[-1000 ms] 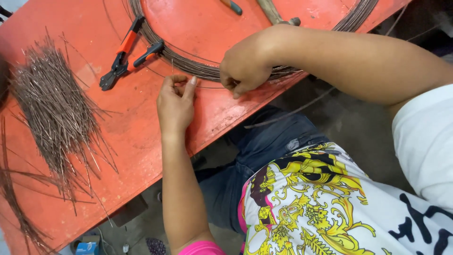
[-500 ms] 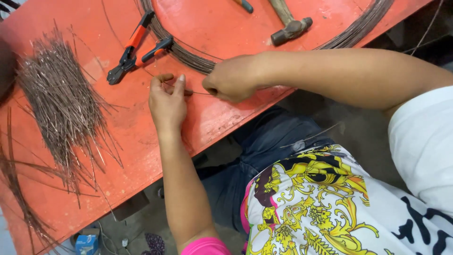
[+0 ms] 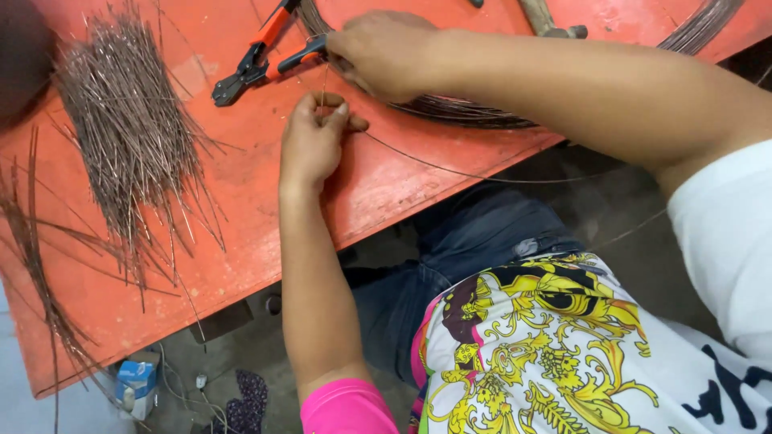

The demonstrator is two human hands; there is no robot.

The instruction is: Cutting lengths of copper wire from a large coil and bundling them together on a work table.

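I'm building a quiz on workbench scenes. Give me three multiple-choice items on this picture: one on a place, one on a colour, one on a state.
1. Where does the pile of cut wires lie?
A. left part of the table
B. on the floor
C. in the person's lap

2. What colour are the cutter handles?
A. blue
B. orange and black
C. green

3. What is the left hand doing?
A. lying flat and open
B. holding a hammer
C. pinching a thin wire

Answers:
1. A: the pile rests on the red table, left of both hands.
2. B: orange grips with black ends show by the right hand.
3. C: its fingertips close on the wire that trails off toward the coil.
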